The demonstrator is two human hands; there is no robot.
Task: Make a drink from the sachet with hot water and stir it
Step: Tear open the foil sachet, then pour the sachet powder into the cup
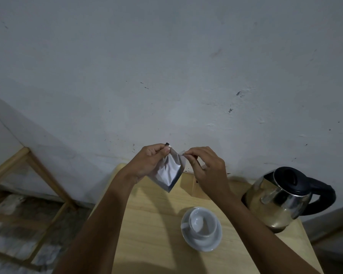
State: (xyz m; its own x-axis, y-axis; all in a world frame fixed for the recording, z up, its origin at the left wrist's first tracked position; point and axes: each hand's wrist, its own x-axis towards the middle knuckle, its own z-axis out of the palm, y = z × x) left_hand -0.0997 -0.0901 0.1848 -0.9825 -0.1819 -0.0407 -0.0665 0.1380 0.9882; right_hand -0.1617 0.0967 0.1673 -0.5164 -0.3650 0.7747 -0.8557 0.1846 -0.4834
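A silver foil sachet (169, 172) hangs in the air above the far part of the wooden table (147, 224). My left hand (150, 162) pinches its top left corner. My right hand (208, 169) pinches a small strip at its top right corner. Below and to the right, a white cup (203, 222) stands on a white saucer (201, 244) with a white spoon (195, 221) inside it. A steel kettle (281, 200) with a black lid and handle stands at the table's right side.
A grey plaster wall (166, 76) rises directly behind the table. A wooden frame (28, 175) stands to the left over a tiled floor. A small tan box (194, 187) lies on the table under my right hand.
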